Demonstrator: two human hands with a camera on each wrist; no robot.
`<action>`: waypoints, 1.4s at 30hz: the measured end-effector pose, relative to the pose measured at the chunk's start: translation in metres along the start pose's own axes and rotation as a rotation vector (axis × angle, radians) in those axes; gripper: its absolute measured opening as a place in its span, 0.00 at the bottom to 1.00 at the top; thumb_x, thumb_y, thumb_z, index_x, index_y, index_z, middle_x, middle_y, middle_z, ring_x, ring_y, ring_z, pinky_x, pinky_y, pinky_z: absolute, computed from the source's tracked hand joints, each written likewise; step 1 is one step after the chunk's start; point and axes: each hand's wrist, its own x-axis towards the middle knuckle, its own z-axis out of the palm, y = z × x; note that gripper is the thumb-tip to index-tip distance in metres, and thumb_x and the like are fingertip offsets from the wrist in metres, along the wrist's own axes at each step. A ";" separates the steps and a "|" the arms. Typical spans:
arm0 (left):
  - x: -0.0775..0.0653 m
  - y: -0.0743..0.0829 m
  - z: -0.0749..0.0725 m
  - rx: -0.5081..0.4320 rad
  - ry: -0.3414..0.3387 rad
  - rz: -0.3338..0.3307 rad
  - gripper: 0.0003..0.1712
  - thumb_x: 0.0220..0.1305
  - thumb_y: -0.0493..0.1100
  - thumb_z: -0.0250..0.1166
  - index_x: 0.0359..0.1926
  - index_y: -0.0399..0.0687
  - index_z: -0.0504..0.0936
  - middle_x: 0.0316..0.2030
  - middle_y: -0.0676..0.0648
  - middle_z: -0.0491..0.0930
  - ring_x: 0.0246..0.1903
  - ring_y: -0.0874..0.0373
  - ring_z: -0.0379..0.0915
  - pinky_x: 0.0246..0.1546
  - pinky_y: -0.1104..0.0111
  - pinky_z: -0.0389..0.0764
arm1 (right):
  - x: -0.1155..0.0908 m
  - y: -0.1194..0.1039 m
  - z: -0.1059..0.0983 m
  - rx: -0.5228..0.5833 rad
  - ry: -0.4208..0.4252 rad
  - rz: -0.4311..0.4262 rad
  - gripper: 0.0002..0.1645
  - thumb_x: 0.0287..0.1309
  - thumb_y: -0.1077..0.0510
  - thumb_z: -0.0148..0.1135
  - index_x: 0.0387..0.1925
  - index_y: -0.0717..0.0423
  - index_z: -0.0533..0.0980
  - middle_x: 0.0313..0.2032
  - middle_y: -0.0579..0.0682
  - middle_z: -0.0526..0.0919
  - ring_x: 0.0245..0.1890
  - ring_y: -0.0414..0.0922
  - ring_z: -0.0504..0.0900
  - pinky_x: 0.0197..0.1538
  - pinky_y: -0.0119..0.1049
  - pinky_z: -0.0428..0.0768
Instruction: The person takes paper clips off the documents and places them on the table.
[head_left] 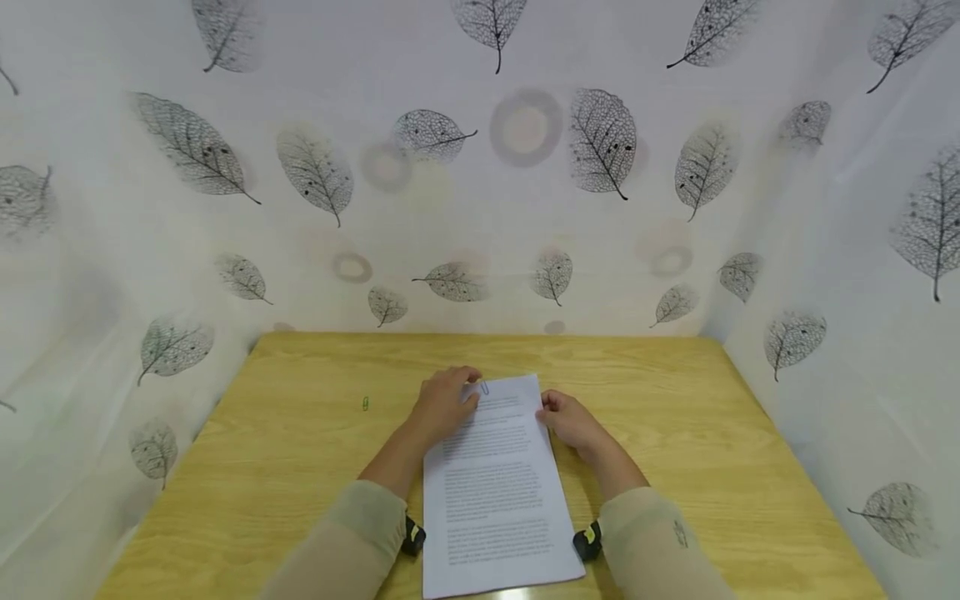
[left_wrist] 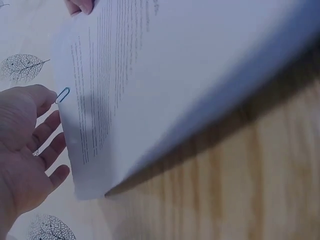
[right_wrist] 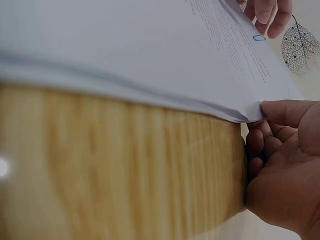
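A stack of printed paper (head_left: 498, 492) lies lengthwise on the table, its edge showing several sheets in the right wrist view. A blue paper clip (head_left: 484, 387) sits on its top edge, also seen in the left wrist view as a blue loop (left_wrist: 63, 94). My left hand (head_left: 447, 402) is at the top left corner, fingers loosely spread, with one fingertip right at the clip's outer end. At the upper right edge, my right hand (head_left: 572, 418) pinches the paper stack, thumb (right_wrist: 282, 111) on top and the other fingers curled below.
A small green paper clip (head_left: 365, 403) lies on the wooden table (head_left: 300, 467), left of the left hand. Leaf-printed cloth (head_left: 480, 208) hangs behind the table and along both sides. Black wrist devices (head_left: 588, 540) show at both sleeves.
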 end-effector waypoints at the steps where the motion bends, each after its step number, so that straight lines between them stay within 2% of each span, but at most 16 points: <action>1: 0.001 0.001 0.001 0.000 0.000 0.003 0.21 0.77 0.46 0.68 0.66 0.52 0.82 0.65 0.48 0.85 0.68 0.44 0.78 0.70 0.43 0.73 | 0.001 0.001 0.000 -0.002 0.001 -0.004 0.07 0.78 0.63 0.57 0.50 0.60 0.79 0.37 0.48 0.75 0.41 0.45 0.71 0.45 0.35 0.68; 5: 0.005 0.000 0.003 0.009 -0.009 0.010 0.18 0.78 0.46 0.67 0.64 0.53 0.83 0.63 0.49 0.86 0.66 0.44 0.78 0.67 0.43 0.74 | 0.004 0.004 0.001 -0.006 -0.006 -0.025 0.08 0.77 0.63 0.57 0.51 0.60 0.79 0.40 0.49 0.77 0.45 0.46 0.73 0.48 0.37 0.69; 10: 0.009 0.001 0.005 -0.034 -0.034 -0.010 0.16 0.78 0.47 0.66 0.62 0.53 0.83 0.64 0.48 0.86 0.67 0.43 0.78 0.73 0.42 0.69 | 0.006 0.006 0.001 0.000 -0.020 -0.029 0.08 0.77 0.63 0.57 0.52 0.59 0.80 0.44 0.50 0.79 0.49 0.47 0.74 0.52 0.37 0.70; 18: 0.018 -0.003 0.007 -0.043 -0.043 -0.039 0.11 0.77 0.47 0.67 0.56 0.54 0.81 0.61 0.44 0.88 0.63 0.41 0.82 0.74 0.41 0.67 | 0.003 0.000 0.001 0.017 -0.035 -0.032 0.09 0.78 0.63 0.56 0.52 0.60 0.79 0.42 0.51 0.81 0.46 0.47 0.74 0.49 0.38 0.69; 25: 0.018 -0.007 0.006 -0.095 -0.087 -0.015 0.10 0.78 0.48 0.67 0.53 0.53 0.78 0.59 0.45 0.88 0.63 0.44 0.83 0.74 0.44 0.67 | -0.003 -0.004 0.000 0.019 -0.031 -0.038 0.08 0.78 0.65 0.55 0.51 0.63 0.78 0.41 0.51 0.79 0.45 0.46 0.74 0.49 0.36 0.69; 35: 0.021 -0.007 0.010 -0.109 -0.059 0.060 0.14 0.76 0.46 0.70 0.55 0.53 0.75 0.55 0.44 0.89 0.59 0.46 0.85 0.70 0.46 0.67 | -0.006 -0.004 -0.003 0.048 -0.037 -0.036 0.08 0.79 0.65 0.54 0.52 0.64 0.77 0.40 0.51 0.78 0.46 0.47 0.74 0.51 0.38 0.69; 42: 0.019 -0.005 0.011 -0.117 -0.035 0.023 0.15 0.75 0.46 0.70 0.56 0.50 0.78 0.57 0.44 0.87 0.60 0.45 0.83 0.73 0.46 0.69 | -0.005 -0.002 -0.004 0.062 -0.051 -0.036 0.10 0.79 0.65 0.54 0.54 0.64 0.77 0.41 0.51 0.79 0.46 0.46 0.75 0.50 0.36 0.70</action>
